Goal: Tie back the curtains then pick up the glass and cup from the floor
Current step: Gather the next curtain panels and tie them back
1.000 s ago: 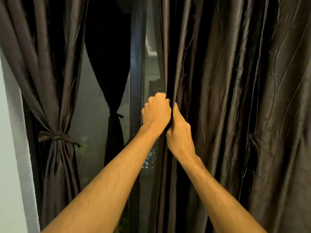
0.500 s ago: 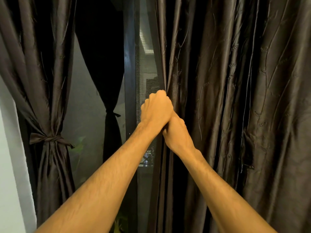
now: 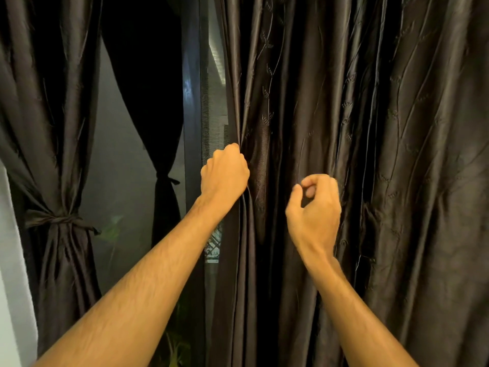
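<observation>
Curtain [image 3: 397, 154] edge clamped in left hand [image 3: 225, 173]; right hand [image 3: 313, 207] nearby, fingers curled, apparently empty.

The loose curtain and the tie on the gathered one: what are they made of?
Loose curtain: seemingly satin-like cloth, dark brown; folds catch glossy highlights, stitched leaf sprigs show. Fibre unclear. Tie: apparently a strip of the same shiny cloth, knotted around the gathered curtain.

Ahead of you, a dark window frame [image 3: 191, 115] stands upright; a white wall [image 3: 10, 300] edges your left, green leaves [image 3: 112, 230] between them.
</observation>
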{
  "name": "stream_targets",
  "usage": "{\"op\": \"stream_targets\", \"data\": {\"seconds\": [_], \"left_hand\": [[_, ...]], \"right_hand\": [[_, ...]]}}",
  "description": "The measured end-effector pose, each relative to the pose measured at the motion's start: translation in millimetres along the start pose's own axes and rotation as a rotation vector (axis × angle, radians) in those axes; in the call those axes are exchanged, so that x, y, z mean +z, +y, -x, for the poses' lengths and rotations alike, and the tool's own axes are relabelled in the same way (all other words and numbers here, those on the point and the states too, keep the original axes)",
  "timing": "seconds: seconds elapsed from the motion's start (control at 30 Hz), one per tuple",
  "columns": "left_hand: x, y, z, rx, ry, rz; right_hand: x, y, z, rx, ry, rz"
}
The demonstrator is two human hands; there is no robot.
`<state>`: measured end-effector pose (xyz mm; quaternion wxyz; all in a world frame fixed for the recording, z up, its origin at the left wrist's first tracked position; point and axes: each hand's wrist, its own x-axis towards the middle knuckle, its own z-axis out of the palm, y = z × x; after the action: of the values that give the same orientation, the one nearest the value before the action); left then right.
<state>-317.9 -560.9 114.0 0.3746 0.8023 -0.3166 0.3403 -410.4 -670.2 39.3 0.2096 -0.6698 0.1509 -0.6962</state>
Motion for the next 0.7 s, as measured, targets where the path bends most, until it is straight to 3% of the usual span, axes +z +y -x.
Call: {"op": "stream_targets", "data": {"seconds": [0.1,0.17,0.53,0.7], "left_hand": [[1,0,0,0.0,0.001,0.001],[3,1,0,-0.004,0.006,0.005],[7,10,2,0.021,-0.007,0.008],[10,20,3,0.06,-0.031,0.023]], "right_hand": [[-7,8,4,0.019,0.136,0.029],[-10,11,4,0.1,0.139,-0.003],[8,-2,14,0.06,-0.125,-0.017],[20,-21,21,-0.046,-0.333,-0.014]]}}
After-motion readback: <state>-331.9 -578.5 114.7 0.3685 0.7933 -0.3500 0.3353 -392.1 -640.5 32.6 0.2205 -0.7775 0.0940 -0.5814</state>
